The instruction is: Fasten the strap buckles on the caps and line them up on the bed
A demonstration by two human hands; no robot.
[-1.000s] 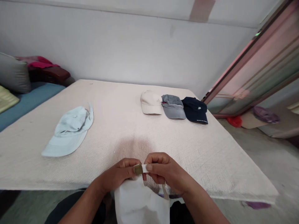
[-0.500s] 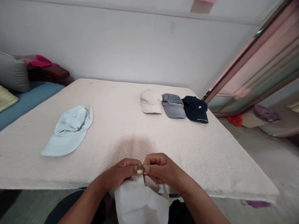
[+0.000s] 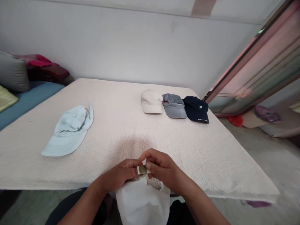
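Observation:
A white cap [image 3: 140, 203] hangs in front of my lap at the near edge of the table. My left hand [image 3: 122, 175] pinches the small brass buckle [image 3: 142, 170] of the cap's back strap. My right hand [image 3: 161, 170] is closed on the white strap right beside the buckle, fingers curled over it. The two hands touch at the buckle. A loop of the strap shows under my right hand.
The table carries a cream cloth [image 3: 122, 125]. A pale blue cap [image 3: 67, 129] lies at the left. A cream cap [image 3: 151, 101], a grey cap [image 3: 174, 106] and a navy cap [image 3: 197, 109] sit in a row at the far right. A blue couch [image 3: 21, 100] stands at left.
My right hand has drawn the white strap end in through the buckle; the bit of strap that stuck out beside it is now hidden. My right fingers have lifted a little.

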